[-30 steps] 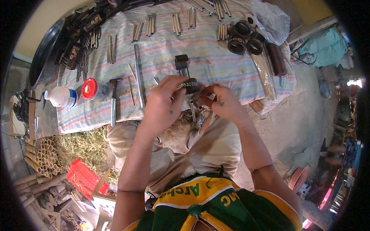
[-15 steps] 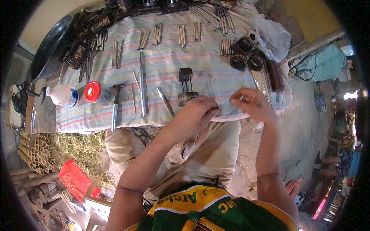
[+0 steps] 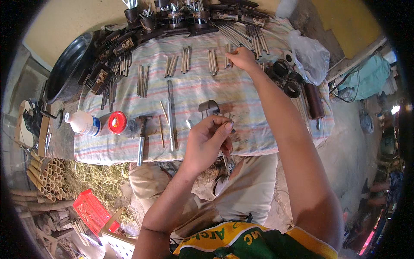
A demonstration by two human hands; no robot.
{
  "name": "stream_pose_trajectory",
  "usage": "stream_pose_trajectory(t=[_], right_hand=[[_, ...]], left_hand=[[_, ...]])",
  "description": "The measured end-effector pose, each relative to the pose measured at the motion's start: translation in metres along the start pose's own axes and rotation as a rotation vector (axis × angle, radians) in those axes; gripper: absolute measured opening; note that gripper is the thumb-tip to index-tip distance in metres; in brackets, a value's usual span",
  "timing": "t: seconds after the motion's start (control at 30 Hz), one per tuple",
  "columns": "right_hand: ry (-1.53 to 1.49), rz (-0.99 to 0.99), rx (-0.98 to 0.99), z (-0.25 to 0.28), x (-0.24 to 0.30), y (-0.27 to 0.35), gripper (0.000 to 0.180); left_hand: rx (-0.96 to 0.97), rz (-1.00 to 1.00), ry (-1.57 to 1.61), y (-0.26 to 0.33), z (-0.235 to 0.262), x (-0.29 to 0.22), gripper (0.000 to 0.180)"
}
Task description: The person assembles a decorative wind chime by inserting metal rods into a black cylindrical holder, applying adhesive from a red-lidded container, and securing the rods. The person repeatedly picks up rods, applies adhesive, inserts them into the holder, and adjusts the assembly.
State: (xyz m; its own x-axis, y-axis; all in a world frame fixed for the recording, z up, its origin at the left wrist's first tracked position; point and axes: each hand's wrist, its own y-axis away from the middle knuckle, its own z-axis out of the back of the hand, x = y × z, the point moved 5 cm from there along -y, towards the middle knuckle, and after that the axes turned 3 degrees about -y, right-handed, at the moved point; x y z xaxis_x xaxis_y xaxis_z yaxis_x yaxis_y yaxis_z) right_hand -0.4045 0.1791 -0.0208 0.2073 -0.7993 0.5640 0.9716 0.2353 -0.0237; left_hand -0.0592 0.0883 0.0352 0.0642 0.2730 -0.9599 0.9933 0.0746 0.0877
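My right hand stretches to the far side of the striped cloth. Its fingertips pinch a small group of thin pale sticks, one of several such groups laid in a row. My left hand hovers over the near edge of the cloth with thumb and fingers pinched on a small thin piece that is mostly hidden. Just beyond that hand lies a dark curved piece. A long flat blade and a hammer lie left of it.
A white bottle and a red-lidded jar lie at the cloth's left end. Black rings, a brown cylinder and a plastic bag sit at right. Dark carved pieces line the far edge. Bamboo tubes and a red crate are on the ground.
The hands, together at the cloth's near edge before, have parted. My right hand has reached far forward to the sticks. My left hand stays near, pinching the small piece.
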Motion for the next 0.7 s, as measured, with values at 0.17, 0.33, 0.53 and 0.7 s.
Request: stream_pose_trajectory(t=[0.17, 0.33, 0.53, 0.7], right_hand=[[-0.220, -0.195, 0.079, -0.003, -0.007, -0.005, 0.024], [-0.334, -0.186, 0.153, 0.014, -0.006, 0.023, 0.024], [-0.770, -0.043, 0.220, 0.034, 0.001, 0.122, 0.027], [-1.036, -0.094, 0.165, 0.055, -0.002, 0.205, 0.035]], left_hand=[[-0.005, 0.009, 0.068, -0.002, 0.003, -0.002, 0.024], [0.007, -0.028, 0.126, -0.007, 0.002, -0.013, 0.023], [-0.043, -0.074, 0.156, -0.005, 0.008, -0.025, 0.022], [-0.078, -0.084, 0.107, -0.002, 0.011, -0.035, 0.023]])
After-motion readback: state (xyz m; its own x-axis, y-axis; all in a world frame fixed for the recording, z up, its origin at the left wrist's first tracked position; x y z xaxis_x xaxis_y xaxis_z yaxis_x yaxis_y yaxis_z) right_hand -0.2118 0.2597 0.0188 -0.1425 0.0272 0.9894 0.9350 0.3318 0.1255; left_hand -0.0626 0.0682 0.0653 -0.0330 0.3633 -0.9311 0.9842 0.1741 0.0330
